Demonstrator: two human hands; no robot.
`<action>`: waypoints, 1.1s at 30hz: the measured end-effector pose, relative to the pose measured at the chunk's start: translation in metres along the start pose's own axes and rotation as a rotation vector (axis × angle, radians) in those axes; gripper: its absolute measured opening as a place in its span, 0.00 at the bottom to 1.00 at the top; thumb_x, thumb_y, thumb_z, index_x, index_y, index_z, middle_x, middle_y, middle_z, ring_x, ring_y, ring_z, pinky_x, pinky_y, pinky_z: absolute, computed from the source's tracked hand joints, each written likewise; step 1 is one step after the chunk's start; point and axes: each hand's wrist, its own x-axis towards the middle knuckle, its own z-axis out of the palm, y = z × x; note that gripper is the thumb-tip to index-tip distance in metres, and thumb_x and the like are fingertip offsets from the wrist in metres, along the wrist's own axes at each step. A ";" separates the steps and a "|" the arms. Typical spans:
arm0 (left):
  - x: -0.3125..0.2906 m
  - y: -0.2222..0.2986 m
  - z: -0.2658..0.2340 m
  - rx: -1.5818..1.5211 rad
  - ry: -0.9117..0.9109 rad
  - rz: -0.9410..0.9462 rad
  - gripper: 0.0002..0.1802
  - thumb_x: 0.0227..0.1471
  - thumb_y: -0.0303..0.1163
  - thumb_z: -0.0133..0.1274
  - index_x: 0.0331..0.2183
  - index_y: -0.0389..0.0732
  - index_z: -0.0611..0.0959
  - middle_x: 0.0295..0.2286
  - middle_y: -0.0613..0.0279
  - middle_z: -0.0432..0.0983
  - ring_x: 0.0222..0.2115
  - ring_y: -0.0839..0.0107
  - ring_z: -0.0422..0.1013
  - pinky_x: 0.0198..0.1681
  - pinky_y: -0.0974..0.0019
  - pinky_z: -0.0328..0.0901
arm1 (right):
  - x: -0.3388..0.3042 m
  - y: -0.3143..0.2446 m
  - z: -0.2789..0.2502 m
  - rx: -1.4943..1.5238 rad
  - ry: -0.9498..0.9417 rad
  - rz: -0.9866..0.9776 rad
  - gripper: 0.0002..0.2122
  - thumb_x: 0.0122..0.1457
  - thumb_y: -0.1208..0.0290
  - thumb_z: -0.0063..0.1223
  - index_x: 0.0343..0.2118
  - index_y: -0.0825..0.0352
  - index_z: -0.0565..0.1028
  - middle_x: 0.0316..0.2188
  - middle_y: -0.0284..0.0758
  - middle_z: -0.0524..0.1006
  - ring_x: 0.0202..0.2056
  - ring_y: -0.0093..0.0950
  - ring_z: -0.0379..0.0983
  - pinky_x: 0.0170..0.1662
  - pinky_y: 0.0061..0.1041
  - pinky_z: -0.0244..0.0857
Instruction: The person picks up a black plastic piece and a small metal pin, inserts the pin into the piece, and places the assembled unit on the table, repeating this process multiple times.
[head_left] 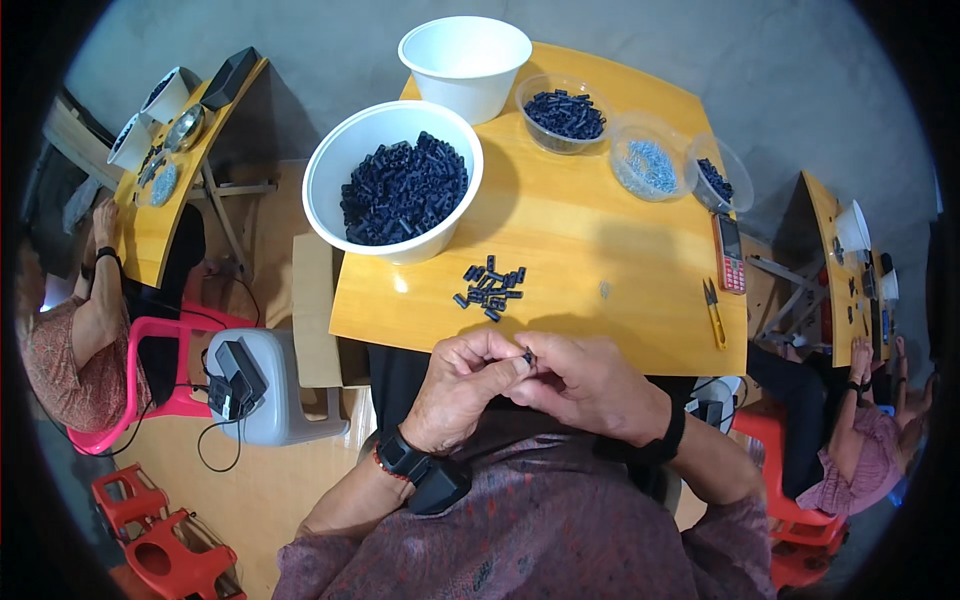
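My left hand (pixel 463 385) and my right hand (pixel 600 385) meet at the table's near edge, both closed at the fingertips. Pinched between them is a small black plastic piece (pixel 528 356), mostly covered by the fingers. Just beyond lies a loose pile of short black plastic pieces (pixel 489 290) on the yellow table (pixel 560 260). A large white bowl (pixel 318 190) full of similar black pieces stands to the left. At the back right, a clear tub (pixel 528 133) holds black pieces, another tub (pixel 619 176) holds small silvery parts, and a third (pixel 738 170) holds more black ones.
A second white bowl (pixel 465 50) stands at the back. On the right lie a red mobile phone (pixel 731 262) and yellow-handled snips (pixel 715 318). A grey stool (pixel 285 375) with a black box is at my left. Other people sit at tables on both sides.
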 end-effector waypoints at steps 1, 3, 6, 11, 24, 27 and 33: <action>0.000 -0.003 -0.002 0.008 0.008 0.014 0.02 0.57 0.21 0.54 0.32 0.34 0.81 0.29 0.62 0.79 0.27 0.78 0.74 0.33 0.73 0.71 | -0.001 -0.002 -0.001 0.096 -0.010 0.020 0.12 0.57 0.69 0.59 0.41 0.68 0.71 0.27 0.40 0.76 0.28 0.40 0.76 0.31 0.33 0.70; 0.000 -0.004 -0.001 0.015 0.017 0.027 0.02 0.58 0.21 0.54 0.33 0.34 0.81 0.30 0.62 0.79 0.27 0.78 0.74 0.33 0.73 0.71 | -0.002 -0.002 -0.002 0.193 -0.022 0.041 0.14 0.58 0.70 0.59 0.44 0.67 0.71 0.28 0.40 0.76 0.29 0.39 0.76 0.32 0.32 0.70; 0.001 -0.003 0.000 0.128 0.033 0.109 0.02 0.59 0.23 0.53 0.34 0.35 0.80 0.30 0.63 0.79 0.28 0.79 0.74 0.33 0.74 0.72 | 0.002 0.004 -0.005 0.153 0.032 -0.013 0.15 0.59 0.69 0.58 0.47 0.68 0.73 0.30 0.40 0.76 0.30 0.36 0.75 0.34 0.31 0.68; 0.001 0.004 0.004 0.129 0.054 0.021 0.04 0.58 0.25 0.55 0.35 0.34 0.81 0.29 0.60 0.80 0.26 0.77 0.76 0.31 0.72 0.74 | 0.006 0.023 -0.005 0.143 0.172 -0.059 0.10 0.61 0.69 0.57 0.41 0.69 0.78 0.29 0.38 0.75 0.31 0.33 0.72 0.38 0.27 0.66; 0.001 0.006 0.003 0.098 0.143 0.070 0.03 0.56 0.21 0.56 0.35 0.33 0.80 0.28 0.60 0.80 0.25 0.77 0.76 0.30 0.73 0.75 | 0.010 0.017 0.004 0.536 0.230 0.163 0.05 0.60 0.77 0.58 0.38 0.70 0.80 0.29 0.32 0.77 0.26 0.16 0.74 0.29 0.14 0.69; -0.001 0.006 0.002 0.221 0.131 0.141 0.02 0.56 0.22 0.57 0.33 0.33 0.80 0.27 0.62 0.79 0.24 0.79 0.74 0.28 0.76 0.72 | 0.012 0.016 0.004 0.573 0.214 0.220 0.05 0.60 0.78 0.57 0.38 0.72 0.79 0.29 0.32 0.78 0.27 0.16 0.75 0.30 0.14 0.70; -0.001 0.004 -0.003 0.576 0.140 0.332 0.04 0.56 0.24 0.58 0.33 0.34 0.79 0.25 0.65 0.77 0.22 0.82 0.71 0.25 0.78 0.67 | 0.012 0.015 0.011 0.731 0.261 0.285 0.06 0.60 0.80 0.55 0.40 0.72 0.78 0.30 0.33 0.79 0.28 0.16 0.76 0.33 0.15 0.72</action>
